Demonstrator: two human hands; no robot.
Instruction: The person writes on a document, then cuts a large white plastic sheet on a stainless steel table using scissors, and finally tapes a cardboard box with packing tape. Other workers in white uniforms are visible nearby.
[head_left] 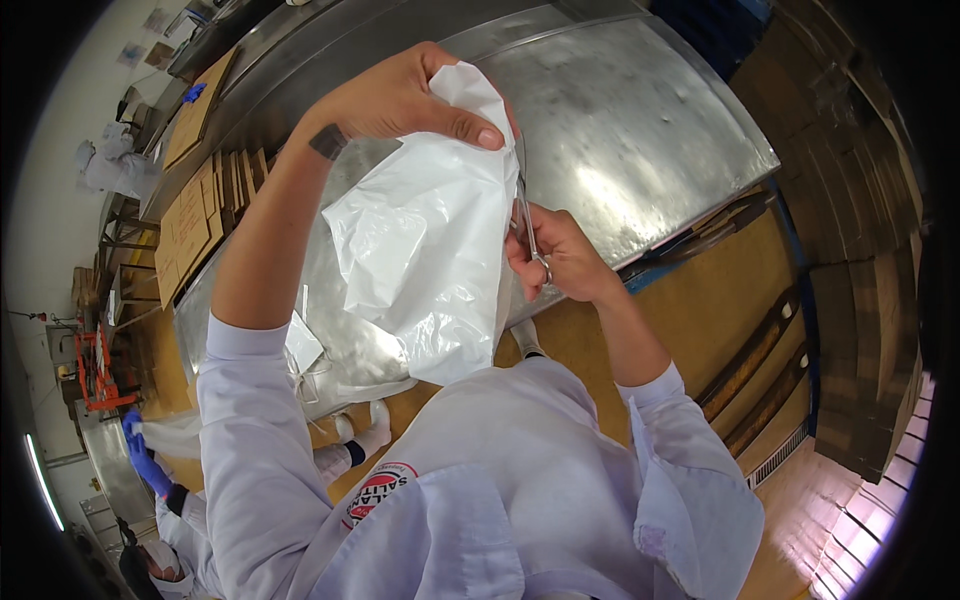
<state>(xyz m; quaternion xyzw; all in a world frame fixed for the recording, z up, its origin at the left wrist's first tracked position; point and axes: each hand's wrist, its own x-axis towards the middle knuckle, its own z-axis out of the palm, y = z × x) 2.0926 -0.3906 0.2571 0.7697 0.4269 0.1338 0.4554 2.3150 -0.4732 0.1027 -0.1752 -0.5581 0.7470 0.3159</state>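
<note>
A white plastic bag (pixel 425 240) hangs in front of me over the metal table. My left hand (pixel 400 95) pinches its upper edge between thumb and fingers. Closed around the handles of metal scissors (pixel 524 205), my right hand (pixel 562 252) is at the bag's right edge. The scissors point up along that edge, toward my left hand. Part of the blades is hidden by the bag, so I cannot tell how far they are apart.
The shiny metal table (pixel 620 110) ends at the right above a yellow floor (pixel 735 300). Flattened cardboard (pixel 190 230) stands at the left, with brown cardboard stacks (pixel 850 340) at the far right. A co-worker's blue-gloved hand (pixel 147 460) is at lower left, near a red-orange metal frame (pixel 95 365).
</note>
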